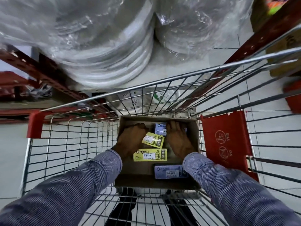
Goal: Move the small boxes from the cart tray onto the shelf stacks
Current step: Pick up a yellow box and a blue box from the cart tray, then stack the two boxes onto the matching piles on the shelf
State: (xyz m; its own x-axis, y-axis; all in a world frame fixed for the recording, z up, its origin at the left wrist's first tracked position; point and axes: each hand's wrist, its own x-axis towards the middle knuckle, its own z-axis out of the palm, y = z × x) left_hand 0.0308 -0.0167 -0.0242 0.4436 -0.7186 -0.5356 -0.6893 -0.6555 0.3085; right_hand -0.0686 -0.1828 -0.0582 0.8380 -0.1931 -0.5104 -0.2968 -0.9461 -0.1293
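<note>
Both hands reach into the tray (123,175), left hand (132,138) and right hand (178,140) with fingers curled down at its 12 o'clock end, grip unclear, while four boxes (150,154) remain inside, so shelving looks unfinished.

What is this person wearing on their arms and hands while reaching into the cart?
Both arms are covered by long sleeves of blue fabric with fine pale stripes, reaching to the wrists. The left hand and right hand are bare: no gloves, and no rings, watch or bracelets can be made out.
</note>
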